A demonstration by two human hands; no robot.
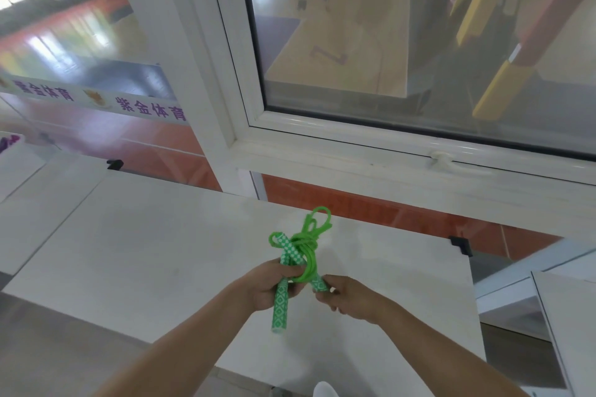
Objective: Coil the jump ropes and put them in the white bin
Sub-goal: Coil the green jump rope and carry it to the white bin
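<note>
Head view is the only one supplied, and we report from it alone. We find a green jump rope (pixel 303 248) held above a white table (pixel 145 251), its cord already gathered into loops and wrapped round the two patterned handles near their upper ends, with a small bunch of loops standing clear beyond the wrap. Our left hand (pixel 269 287) is curled round one handle, whose lower end hangs free below the fist. Our right hand (pixel 346 295) pinches the end of the other handle between thumb and fingers. At the far left edge we note a white bin (pixel 13 155) with something purple inside, well apart from the hands. In our judgement the step in hand is securing the coil. To do it well, the left hand should keep the handles and wrap pressed together while the right draws the last turn snug, so the loops cannot spring loose during the carry to the bin.
</note>
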